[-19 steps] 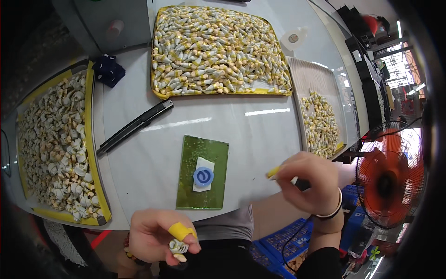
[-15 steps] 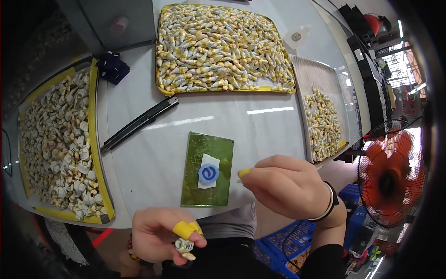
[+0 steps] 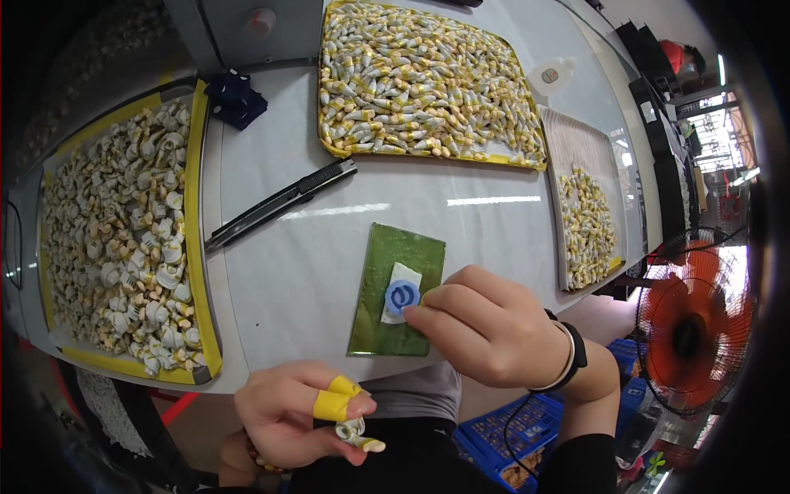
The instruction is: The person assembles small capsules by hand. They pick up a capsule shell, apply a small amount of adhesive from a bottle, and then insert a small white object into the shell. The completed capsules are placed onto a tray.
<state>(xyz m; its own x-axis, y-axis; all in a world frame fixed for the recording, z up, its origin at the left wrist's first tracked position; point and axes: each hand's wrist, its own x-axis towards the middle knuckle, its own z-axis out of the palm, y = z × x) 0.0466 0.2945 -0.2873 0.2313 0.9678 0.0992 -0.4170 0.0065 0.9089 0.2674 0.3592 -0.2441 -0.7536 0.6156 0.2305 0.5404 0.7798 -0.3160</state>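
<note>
My left hand (image 3: 288, 407), with yellow tape wrapped on its fingers, pinches a small white ridged piece with a peach tip (image 3: 362, 436) at the table's near edge. In front of me lies a green glass plate (image 3: 370, 329) bearing a white paper slip (image 3: 393, 317) and a round blue disc (image 3: 401, 297) with a dark curved mark. My right hand (image 3: 485, 329) has its thumb and fingers pressed together at the lower right rim of the disc. Whatever those fingertips may hold is hidden or too small to make out.
A yellow-edged tray (image 3: 212, 329) of white pieces stands left; a larger tray (image 3: 329, 148) of yellow-banded pieces lies at the back. Another tray (image 3: 568, 136) sits right. A black box cutter (image 3: 284, 202), dark cloth (image 3: 236, 99), white bottle (image 3: 553, 76) and orange fan (image 3: 687, 329) surround the workspace.
My right hand has come from beside the glass plate to the blue disc's rim. The left hand still holds its white piece, turned slightly. The whole scene has shifted right in view.
</note>
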